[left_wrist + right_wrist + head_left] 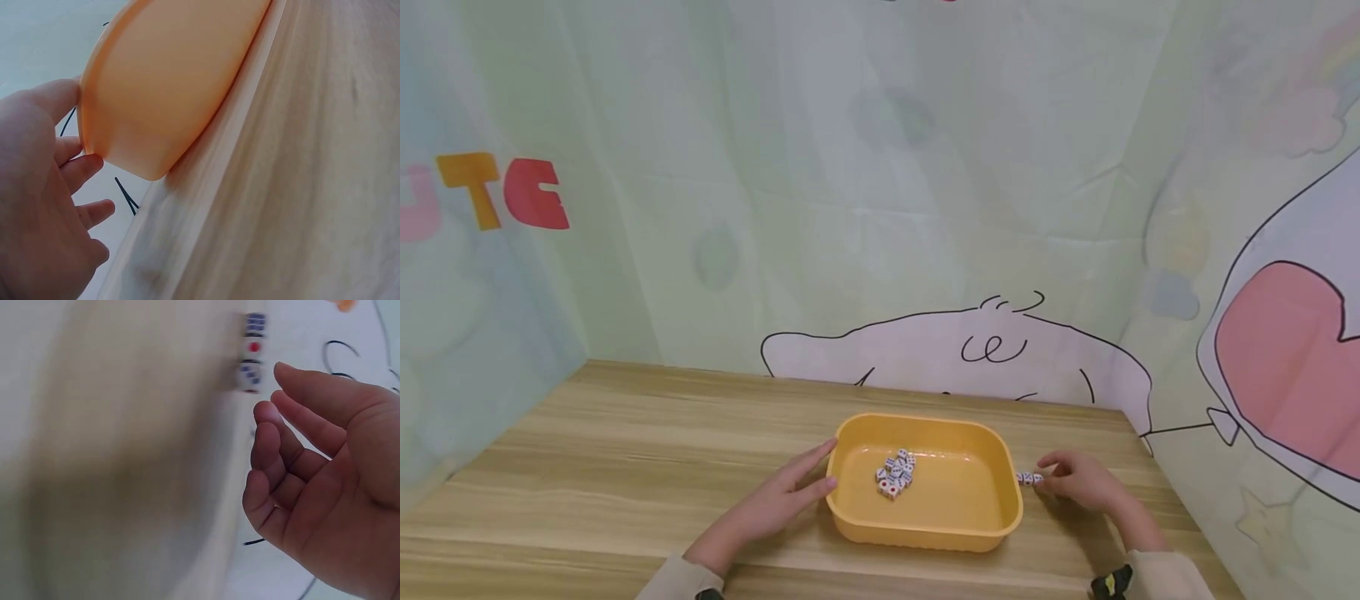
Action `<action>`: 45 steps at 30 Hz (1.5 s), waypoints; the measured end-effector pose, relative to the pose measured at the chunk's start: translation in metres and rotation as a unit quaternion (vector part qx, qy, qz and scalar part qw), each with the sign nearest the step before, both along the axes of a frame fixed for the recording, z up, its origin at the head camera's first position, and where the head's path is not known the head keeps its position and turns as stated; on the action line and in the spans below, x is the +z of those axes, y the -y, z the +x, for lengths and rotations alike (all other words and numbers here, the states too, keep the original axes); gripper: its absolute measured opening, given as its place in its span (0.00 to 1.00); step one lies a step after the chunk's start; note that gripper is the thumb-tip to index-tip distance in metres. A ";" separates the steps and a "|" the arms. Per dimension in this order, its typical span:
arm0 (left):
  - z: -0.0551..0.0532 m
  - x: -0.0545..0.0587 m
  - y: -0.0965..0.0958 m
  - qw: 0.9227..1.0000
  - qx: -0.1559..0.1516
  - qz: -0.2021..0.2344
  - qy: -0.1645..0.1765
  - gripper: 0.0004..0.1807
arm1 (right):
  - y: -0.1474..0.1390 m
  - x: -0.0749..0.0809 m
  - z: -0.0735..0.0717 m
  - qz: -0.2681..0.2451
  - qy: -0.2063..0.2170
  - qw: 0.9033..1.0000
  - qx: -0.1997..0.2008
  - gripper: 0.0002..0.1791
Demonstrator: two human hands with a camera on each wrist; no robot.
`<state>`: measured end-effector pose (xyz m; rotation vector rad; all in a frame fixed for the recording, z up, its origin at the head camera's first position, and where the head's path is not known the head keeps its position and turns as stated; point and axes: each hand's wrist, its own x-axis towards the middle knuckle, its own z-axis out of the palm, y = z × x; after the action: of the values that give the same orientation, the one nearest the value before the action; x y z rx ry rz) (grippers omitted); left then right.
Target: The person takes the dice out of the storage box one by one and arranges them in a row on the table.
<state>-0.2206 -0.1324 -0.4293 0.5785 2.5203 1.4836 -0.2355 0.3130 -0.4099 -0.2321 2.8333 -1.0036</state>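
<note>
A yellow-orange plastic tub (940,540) stands on the table, with a cluster of white dice (896,472) inside, left of its middle. My left hand (778,498) rests at the tub's left rim, fingertips touching it; the left wrist view shows the fingers (83,172) spread against the tub's edge. Just right of the tub, three dice (1028,479) sit in a row on the table. My right hand (1078,481) is beside that row. In the right wrist view its loosely bent fingers (267,450) and thumb stay a little apart from the dice (251,374), holding nothing.
The wood-grain table (625,475) runs back to a pale printed curtain (820,208) with cartoon drawings. More of that curtain closes in on the left and right. Dark bands (1111,582) circle both wrists over light sleeves.
</note>
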 end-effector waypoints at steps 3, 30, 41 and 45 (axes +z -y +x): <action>0.000 -0.001 0.000 1.000 0.000 -0.004 -0.003 0.34 | 0.003 0.011 -0.001 0.014 -0.010 1.000 -0.007 0.16; 0.000 -0.005 0.001 1.000 0.009 -0.007 -0.001 0.34 | 0.103 0.034 -0.009 -0.040 -0.064 0.994 0.073 0.14; -0.001 -0.005 0.000 1.000 0.000 -0.006 -0.010 0.35 | 0.137 0.022 -0.008 -0.075 -0.067 0.985 0.138 0.13; -0.001 -0.005 0.001 1.000 0.001 -0.005 -0.008 0.35 | 0.146 0.019 -0.008 -0.070 -0.060 0.985 0.143 0.12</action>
<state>-0.2212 -0.1331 -0.4345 0.5895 2.5405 1.4709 -0.2435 0.1673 -0.3913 -0.7134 2.7256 -1.1567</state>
